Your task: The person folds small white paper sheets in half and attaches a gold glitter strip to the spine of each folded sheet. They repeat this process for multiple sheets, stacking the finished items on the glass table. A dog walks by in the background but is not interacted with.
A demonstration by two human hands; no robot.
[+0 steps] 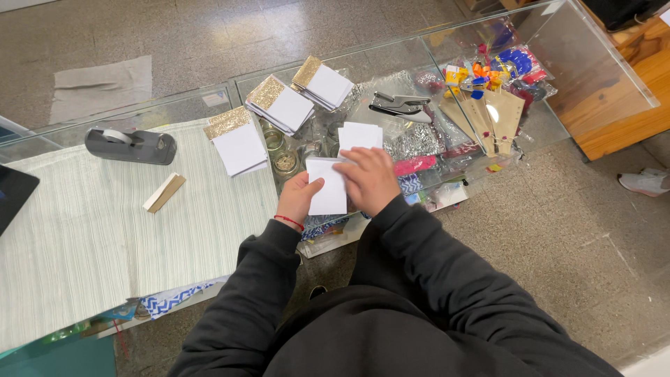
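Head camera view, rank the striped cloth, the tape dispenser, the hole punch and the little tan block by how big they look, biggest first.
1. striped cloth, by far the largest.
2. tape dispenser.
3. hole punch, looking somewhat smaller than the dispenser, though it lies farther from the camera, so that ranking is unsure.
4. tan block, the smallest.

We see a glass display counter standing on a speckled grey stone floor. Left of the counter's middle, a pale striped cloth covers its top. Beyond the counter, a grey mat lies on the floor. To the counter's right stands a wooden piece of furniture. The light is even and soft.
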